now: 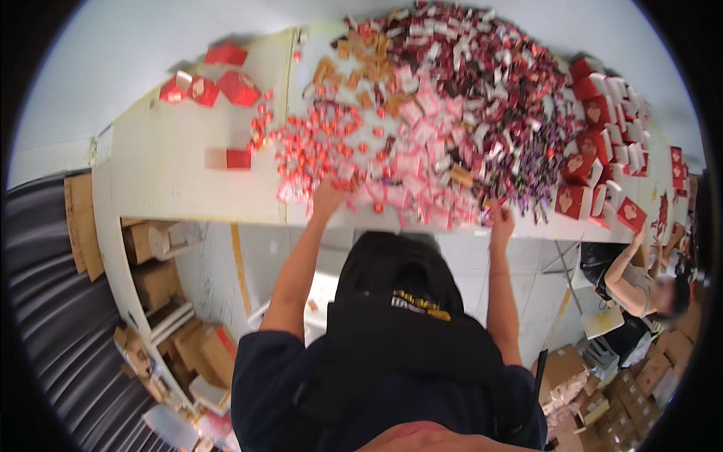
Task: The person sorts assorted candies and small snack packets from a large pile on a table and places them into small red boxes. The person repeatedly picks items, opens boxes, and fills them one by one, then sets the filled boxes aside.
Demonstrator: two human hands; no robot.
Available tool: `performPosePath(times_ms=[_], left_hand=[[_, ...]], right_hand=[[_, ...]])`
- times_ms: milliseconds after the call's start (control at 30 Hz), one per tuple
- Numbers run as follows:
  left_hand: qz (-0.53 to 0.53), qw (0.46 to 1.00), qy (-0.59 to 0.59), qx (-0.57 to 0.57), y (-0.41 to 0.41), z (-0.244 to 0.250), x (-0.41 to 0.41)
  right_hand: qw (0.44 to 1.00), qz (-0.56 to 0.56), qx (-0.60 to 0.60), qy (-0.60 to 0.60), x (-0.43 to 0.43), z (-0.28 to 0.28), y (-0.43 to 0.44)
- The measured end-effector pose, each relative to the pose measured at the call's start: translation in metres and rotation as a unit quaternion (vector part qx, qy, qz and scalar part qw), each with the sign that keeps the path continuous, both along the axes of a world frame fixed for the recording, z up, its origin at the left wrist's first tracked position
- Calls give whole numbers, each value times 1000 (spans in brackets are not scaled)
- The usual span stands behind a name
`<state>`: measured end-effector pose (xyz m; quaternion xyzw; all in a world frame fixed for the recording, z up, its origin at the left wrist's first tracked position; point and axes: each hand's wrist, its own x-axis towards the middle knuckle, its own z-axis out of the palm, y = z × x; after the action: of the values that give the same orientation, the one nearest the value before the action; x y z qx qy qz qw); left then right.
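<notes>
My left hand reaches over the near edge of the white table into red foil-wrapped sweets and pink-and-white wrapped packets. Its fingertips are blurred among them. At the near edge, my right hand has its fingers drawn together beside small purple wrapped pieces. A bit of red shows at those fingertips, but I cannot tell whether it is held. Dark red wrapped pieces form a broad heap farther back, with orange-brown packets to its left.
Open red boxes stand in rows on the right. Several red boxes sit at the back left, and a small red box lies nearer. Another person sits at far right, a hand on a red box. Cardboard cartons fill shelves below left.
</notes>
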<state>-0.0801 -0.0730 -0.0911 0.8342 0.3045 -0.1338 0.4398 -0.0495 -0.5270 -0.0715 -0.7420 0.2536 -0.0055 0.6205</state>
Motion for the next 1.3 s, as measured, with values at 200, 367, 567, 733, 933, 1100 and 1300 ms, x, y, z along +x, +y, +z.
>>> performPosePath(times_ms=[200, 367, 567, 733, 933, 1100, 1300], left_hand=[[-253, 955, -63, 141, -4, 20, 18], [-289, 931, -168, 145, 11, 13, 38], [-440, 843, -216, 222, 16, -2, 46], [-477, 809, -240, 248, 17, -2, 55], [-418, 820, -249, 302, 3, -1, 47], [-405, 826, -207, 332, -2, -8, 27], [-427, 789, -257, 360, -11, -5, 38]], right_hand=[[992, 71, 77, 74, -41, 18, 127], [988, 92, 78, 94, -84, 28, 160], [989, -36, 77, 120, -127, 32, 155], [986, -74, 72, 130, -148, 31, 148], [987, -81, 74, 118, -160, 31, 139], [989, -67, 64, 118, -170, 37, 98], [990, -94, 72, 79, -185, 35, 27]])
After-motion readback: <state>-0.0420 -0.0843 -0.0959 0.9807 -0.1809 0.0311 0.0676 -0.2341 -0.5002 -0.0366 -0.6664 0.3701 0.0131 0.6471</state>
